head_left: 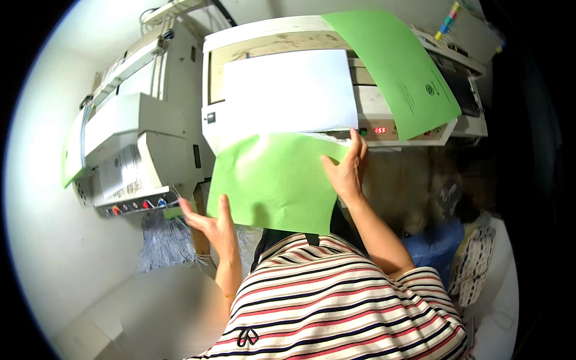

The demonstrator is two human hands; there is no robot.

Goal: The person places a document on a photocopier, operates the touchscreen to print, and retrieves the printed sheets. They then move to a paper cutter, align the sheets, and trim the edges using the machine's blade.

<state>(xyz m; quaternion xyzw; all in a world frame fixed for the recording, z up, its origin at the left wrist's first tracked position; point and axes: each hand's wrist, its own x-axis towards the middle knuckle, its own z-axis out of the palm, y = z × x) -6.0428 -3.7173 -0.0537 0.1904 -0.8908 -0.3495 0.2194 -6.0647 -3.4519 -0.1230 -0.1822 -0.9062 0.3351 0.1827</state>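
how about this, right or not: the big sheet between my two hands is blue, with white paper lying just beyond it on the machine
Not quite: the head view shows that the big sheet between your left hand and right hand is green, not blue. White paper does lie just beyond it on the machine.

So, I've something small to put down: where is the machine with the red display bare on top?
The stained beige strip behind the white paper looks bare, as does the narrow white panel between that paper and the upper green sheet. It's crowded in front, where the lower green sheet meets the paper beside the right hand.
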